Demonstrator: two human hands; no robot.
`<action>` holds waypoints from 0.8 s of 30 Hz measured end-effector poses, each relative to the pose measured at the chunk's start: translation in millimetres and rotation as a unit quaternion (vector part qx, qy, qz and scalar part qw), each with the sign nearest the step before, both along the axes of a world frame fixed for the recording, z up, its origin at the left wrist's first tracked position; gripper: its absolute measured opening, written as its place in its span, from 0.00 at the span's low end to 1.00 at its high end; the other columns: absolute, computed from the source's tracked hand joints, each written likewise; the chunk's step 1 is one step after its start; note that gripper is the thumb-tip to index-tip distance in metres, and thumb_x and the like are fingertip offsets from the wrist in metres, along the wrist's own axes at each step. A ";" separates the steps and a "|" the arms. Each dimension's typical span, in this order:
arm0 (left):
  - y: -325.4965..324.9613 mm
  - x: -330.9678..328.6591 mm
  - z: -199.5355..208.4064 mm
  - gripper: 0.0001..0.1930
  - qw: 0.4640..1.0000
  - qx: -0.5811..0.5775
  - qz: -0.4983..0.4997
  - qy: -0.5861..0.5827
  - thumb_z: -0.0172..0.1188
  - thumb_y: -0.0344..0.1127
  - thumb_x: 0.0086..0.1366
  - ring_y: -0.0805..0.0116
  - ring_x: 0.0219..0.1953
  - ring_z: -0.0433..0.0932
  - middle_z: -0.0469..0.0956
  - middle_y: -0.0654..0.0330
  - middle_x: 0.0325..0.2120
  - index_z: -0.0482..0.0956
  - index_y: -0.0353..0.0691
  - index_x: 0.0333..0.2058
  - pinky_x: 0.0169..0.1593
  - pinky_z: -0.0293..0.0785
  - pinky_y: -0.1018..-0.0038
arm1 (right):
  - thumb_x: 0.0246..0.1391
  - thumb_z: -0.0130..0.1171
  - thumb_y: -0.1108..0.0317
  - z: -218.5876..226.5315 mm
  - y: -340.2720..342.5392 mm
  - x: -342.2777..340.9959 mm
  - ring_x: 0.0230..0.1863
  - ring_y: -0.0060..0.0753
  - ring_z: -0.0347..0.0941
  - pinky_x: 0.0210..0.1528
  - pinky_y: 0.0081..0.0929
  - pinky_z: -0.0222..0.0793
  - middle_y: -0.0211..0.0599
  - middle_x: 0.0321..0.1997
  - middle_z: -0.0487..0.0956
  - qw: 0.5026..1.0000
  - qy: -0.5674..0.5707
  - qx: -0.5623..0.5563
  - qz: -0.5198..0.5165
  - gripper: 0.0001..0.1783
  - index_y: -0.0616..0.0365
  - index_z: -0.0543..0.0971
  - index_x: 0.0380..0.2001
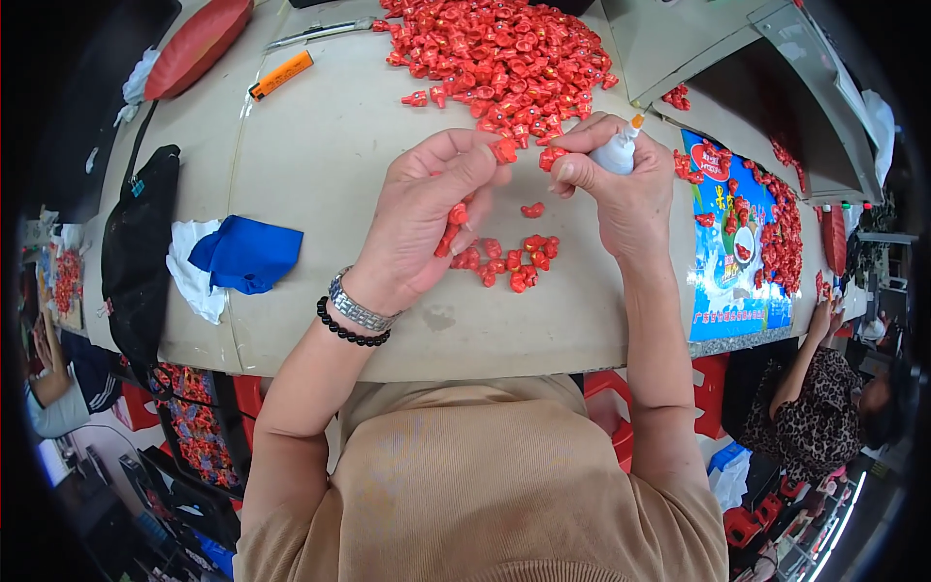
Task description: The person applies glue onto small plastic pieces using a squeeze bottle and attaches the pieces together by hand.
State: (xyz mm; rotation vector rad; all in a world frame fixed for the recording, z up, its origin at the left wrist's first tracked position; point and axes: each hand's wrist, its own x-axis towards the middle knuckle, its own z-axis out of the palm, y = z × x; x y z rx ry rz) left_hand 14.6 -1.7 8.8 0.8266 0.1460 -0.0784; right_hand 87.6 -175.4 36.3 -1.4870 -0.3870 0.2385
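Note:
My left hand (412, 209) is closed, with a small red plastic piece (503, 150) pinched between thumb and forefinger. More red pieces (453, 229) are tucked against its palm and lower fingers. Close beside it, my right hand (635, 199) pinches another red piece (551, 159). That same hand also cradles a small white squeeze bottle (614, 155) with an orange tip pointing up and away. The two pinched pieces are a short gap apart. Below the hands, several loose red pieces (519, 260) lie on the table (436, 335).
A large heap of red pieces (504, 68) lies beyond my hands. To the left are an orange marker-like tool (281, 76), a blue cloth (247, 254), a black bag (141, 252) and a red tray (202, 47). A blue printed sheet (727, 281) with red pieces lies right; a co-worker (815, 398) sits beyond.

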 end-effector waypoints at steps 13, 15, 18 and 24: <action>-6.6 -0.4 4.7 0.11 0.990 0.136 -0.004 -0.022 0.60 0.35 0.63 0.86 0.14 0.62 0.77 0.61 0.25 0.74 0.34 0.38 0.14 0.54 0.86 | 0.46 0.65 0.76 0.6 2.4 -3.5 0.21 0.16 0.72 0.21 0.17 0.71 0.30 0.21 0.77 0.998 -0.026 -0.053 0.013 0.05 0.64 0.80 0.28; -6.8 -0.3 4.7 0.10 0.992 0.127 -0.010 -0.023 0.60 0.35 0.62 0.86 0.14 0.62 0.77 0.61 0.25 0.74 0.34 0.37 0.14 0.54 0.86 | 0.46 0.66 0.76 0.0 2.1 -3.5 0.20 0.16 0.72 0.20 0.17 0.71 0.30 0.20 0.77 0.998 -0.022 -0.057 0.016 0.05 0.63 0.80 0.28; -6.4 -2.2 3.2 0.10 0.988 0.152 0.001 -0.033 0.61 0.34 0.62 0.86 0.13 0.61 0.77 0.61 0.24 0.74 0.34 0.37 0.14 0.54 0.86 | 0.45 0.66 0.76 -1.0 5.0 -4.6 0.19 0.16 0.71 0.20 0.17 0.70 0.30 0.20 0.76 0.998 -0.018 -0.056 0.017 0.05 0.63 0.80 0.27; -4.2 -2.5 -0.3 0.06 0.988 0.148 0.010 -0.034 0.61 0.30 0.61 0.86 0.14 0.63 0.77 0.62 0.21 0.76 0.34 0.34 0.15 0.55 0.86 | 0.46 0.66 0.76 -13.2 8.9 -6.6 0.19 0.15 0.70 0.19 0.16 0.66 0.29 0.20 0.76 0.999 0.003 -0.024 0.029 0.06 0.61 0.77 0.25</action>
